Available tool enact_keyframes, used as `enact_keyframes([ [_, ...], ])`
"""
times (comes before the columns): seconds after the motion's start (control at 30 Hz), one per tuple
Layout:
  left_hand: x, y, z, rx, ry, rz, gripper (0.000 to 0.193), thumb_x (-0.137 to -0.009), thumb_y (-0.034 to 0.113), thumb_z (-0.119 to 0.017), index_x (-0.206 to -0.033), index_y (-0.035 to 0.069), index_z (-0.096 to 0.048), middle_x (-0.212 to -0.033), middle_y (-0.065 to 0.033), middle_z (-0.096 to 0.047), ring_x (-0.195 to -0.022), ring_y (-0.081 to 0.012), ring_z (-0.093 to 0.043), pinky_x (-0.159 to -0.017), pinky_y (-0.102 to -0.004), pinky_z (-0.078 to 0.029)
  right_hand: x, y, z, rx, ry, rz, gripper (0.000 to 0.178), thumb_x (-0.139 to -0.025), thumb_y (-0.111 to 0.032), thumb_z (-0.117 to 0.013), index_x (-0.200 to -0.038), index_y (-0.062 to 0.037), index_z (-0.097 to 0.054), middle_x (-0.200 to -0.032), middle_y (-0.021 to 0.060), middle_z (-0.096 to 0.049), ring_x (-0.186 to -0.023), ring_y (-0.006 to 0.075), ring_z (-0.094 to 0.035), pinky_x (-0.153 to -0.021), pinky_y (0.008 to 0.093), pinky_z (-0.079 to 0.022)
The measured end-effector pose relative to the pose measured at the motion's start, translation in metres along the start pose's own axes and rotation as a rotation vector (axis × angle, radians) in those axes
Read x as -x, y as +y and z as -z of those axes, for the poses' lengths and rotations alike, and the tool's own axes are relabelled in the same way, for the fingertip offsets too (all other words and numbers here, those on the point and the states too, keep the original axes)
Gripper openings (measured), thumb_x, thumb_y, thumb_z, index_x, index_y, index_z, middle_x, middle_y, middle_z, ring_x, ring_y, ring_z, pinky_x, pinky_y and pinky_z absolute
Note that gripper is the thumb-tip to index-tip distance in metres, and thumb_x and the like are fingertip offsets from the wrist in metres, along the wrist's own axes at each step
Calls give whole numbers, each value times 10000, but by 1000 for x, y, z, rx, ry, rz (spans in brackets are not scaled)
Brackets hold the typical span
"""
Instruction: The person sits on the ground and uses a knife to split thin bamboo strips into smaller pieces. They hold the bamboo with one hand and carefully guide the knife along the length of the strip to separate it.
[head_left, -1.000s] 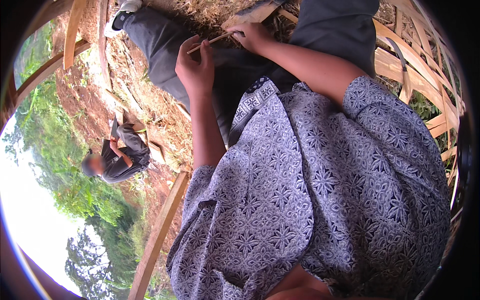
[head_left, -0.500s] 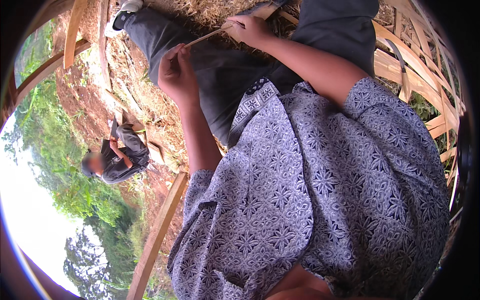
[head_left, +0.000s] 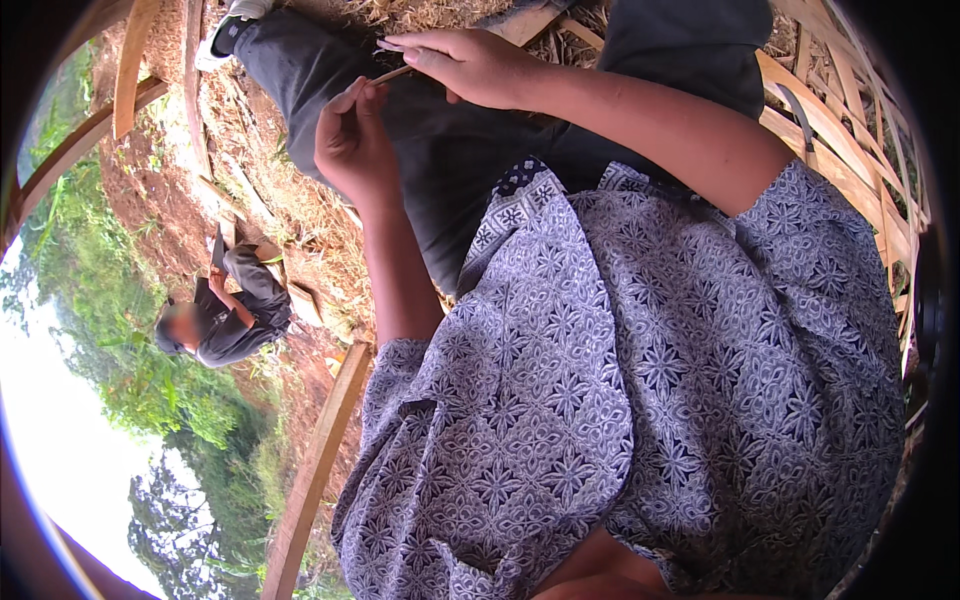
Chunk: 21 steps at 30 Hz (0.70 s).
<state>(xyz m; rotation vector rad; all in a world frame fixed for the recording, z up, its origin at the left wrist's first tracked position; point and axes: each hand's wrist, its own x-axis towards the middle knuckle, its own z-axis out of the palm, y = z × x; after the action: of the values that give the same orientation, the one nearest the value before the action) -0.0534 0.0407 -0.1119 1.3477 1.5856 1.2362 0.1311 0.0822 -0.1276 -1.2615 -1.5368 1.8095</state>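
My left hand (head_left: 358, 145) is closed, its thumb and fingertips pinching the end of a thin, pale wooden stick (head_left: 393, 74) above my dark trousers. My right hand (head_left: 475, 68) reaches over from the right with its fingers stretched out, pointing left beyond the stick. It covers the stick's other end, and I cannot make out how firmly it touches there. Only a short length of the stick shows between the two hands.
Long pale wooden strips (head_left: 860, 160) pile up at the right, with a dark curved blade (head_left: 797, 110) among them. A wooden post (head_left: 318, 465) slants at lower left. Another person (head_left: 235, 310) sits on the reddish slope at left. A pale wood piece (head_left: 530, 22) lies beyond my right hand.
My right hand has slid left along the stick toward my left hand, and its fingers have gone from pinching the stick to stretched out. My left hand has barely moved.
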Motion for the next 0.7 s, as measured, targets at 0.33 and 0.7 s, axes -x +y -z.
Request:
enact_keyframes([
  [0.33, -1, 7, -2, 76, 32, -15, 49, -979, -46, -652, -1014, -32, -621, -977, -148, -736, -921, -152, -724, -815, -281, -615, -6, 61, -28, 361, 115, 7, 522, -1068, -236, -488, -1571, -136, -397, -1514, 148, -525, -1335, 308, -563, -1093, 403, -477],
  [0.7, -1, 16, -3, -53, 27, -3, 65, -981, -14, -664, -996, -26, -602, -935, -140, -738, -860, -161, -730, -795, -273, -596, 9, 41, -42, 127, 163, 13, 537, -1070, -168, -475, -1586, -89, -349, -1604, 139, -409, -1467, 261, -413, -1209, 376, -358],
])
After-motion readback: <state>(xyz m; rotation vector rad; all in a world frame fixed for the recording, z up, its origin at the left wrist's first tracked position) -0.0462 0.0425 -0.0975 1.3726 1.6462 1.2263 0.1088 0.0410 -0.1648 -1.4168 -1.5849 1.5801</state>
